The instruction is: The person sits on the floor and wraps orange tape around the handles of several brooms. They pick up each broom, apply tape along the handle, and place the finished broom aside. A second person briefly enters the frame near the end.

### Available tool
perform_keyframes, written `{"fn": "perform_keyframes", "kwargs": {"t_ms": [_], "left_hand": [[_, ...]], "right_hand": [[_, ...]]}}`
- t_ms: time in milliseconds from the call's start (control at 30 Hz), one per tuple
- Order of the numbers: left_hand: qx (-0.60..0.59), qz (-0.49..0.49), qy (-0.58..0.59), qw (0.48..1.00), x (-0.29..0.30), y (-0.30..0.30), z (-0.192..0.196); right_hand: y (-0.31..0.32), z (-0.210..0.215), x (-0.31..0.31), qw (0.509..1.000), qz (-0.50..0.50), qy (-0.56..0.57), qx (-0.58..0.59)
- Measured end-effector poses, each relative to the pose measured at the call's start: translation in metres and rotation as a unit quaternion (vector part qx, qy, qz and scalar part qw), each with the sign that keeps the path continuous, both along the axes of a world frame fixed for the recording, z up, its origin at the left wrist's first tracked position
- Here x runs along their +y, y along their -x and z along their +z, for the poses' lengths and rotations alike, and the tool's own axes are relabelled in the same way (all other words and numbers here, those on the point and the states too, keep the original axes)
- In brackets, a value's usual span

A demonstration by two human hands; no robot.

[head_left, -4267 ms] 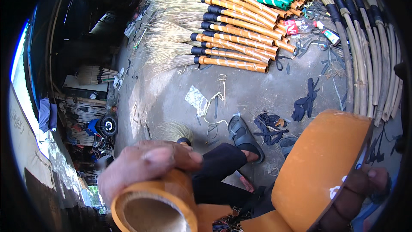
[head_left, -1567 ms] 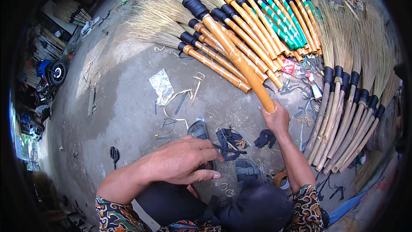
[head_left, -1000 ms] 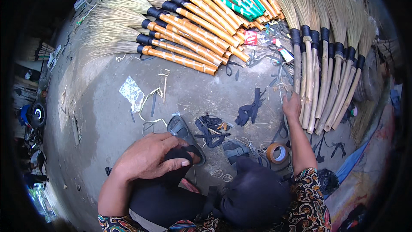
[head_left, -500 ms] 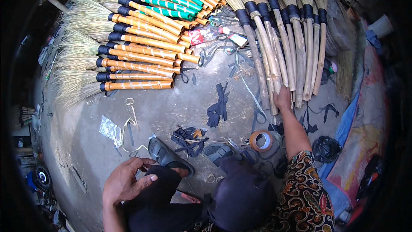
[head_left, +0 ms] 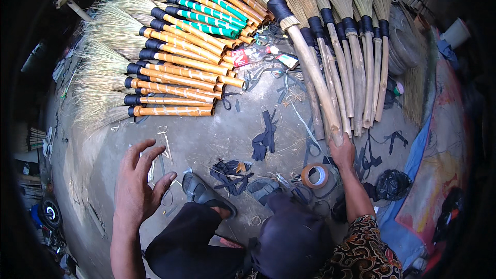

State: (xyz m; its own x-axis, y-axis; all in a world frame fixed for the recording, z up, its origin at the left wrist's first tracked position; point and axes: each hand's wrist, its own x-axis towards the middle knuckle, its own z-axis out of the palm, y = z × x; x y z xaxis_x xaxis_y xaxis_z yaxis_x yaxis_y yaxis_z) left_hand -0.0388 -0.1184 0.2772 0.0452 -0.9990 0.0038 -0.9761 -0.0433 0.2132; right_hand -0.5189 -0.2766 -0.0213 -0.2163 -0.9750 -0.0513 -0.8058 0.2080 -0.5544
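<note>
My right hand [head_left: 342, 154] is closed around the lower end of a broom's bare wooden handle [head_left: 316, 75]. That broom is lifted over the other bare-handled brooms [head_left: 357, 80] at the right, and a black binding [head_left: 279, 9] joins its handle to the pale bristles. My left hand [head_left: 140, 183] hangs in the air above my knee, fingers spread and holding nothing. At the left lies a fanned row of finished-looking brooms [head_left: 178, 77] with orange handles. Several brooms behind them have green handles with pale stripes [head_left: 209, 20].
A roll of brown tape [head_left: 314, 175] lies near my sandalled foot [head_left: 206, 192]. Black cloth strips [head_left: 264, 135] and scraps litter the concrete floor. A clear bottle with a red label [head_left: 252, 56] lies between the broom groups. A black plastic bag [head_left: 392, 182] and a patterned cloth [head_left: 439, 160] are at the right.
My right hand has drawn one bare-handled broom up and toward me. My left hand has risen off my knee and opened. The view has shifted slightly.
</note>
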Motion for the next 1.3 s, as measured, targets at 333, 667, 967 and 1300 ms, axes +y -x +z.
{"fn": "perform_keyframes", "kwargs": {"t_ms": [333, 667, 967, 1300], "left_hand": [[-0.323, -0.122, 0.143, 0.927, -0.059, -0.062, 0.002], [-0.134, 0.045, -0.210, 0.967, 0.028, -0.064, -0.111], [0.163, 0.101, -0.304, 0.933, 0.016, -0.048, -0.258], [0.110, 0.118, -0.251, 0.954, 0.031, -0.035, -0.302]], "right_hand": [[0.006, 0.074, 0.057, 0.938, 0.345, 0.036, -0.026], [-0.011, 0.025, 0.052, 0.987, 0.147, 0.070, 0.015], [0.004, -0.041, 0.154, 0.910, 0.355, -0.051, 0.207], [0.002, -0.002, 0.118, 0.919, 0.367, -0.145, -0.008]]}}
